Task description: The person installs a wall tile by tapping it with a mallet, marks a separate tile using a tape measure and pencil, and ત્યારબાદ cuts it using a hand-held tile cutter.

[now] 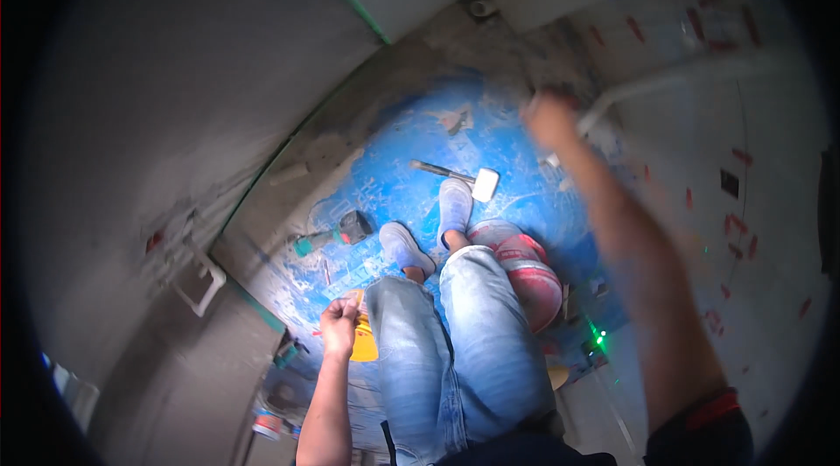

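Observation:
My left hand (pixel 339 326) is closed beside my left knee, its fingertips pressed together. Whatever they may pinch is too small to make out. Just behind it is a yellow object (pixel 364 345), partly covered by the hand and my leg. My right arm stretches far forward to the right. At its end my right hand (pixel 553 120) is smeared by motion, so its fingers do not show clearly. Close to that hand, a pale bent pipe or bar (pixel 604 105) runs off toward the right wall; contact between them cannot be made out.
A white-headed mallet (pixel 486 185) lies by my right foot on the blue, dust-smeared floor (pixel 394 151). To the left is a teal and black power tool (pixel 341 233). A red bucket (pixel 534 291) stands beside my right leg, near a green light (pixel 600 339).

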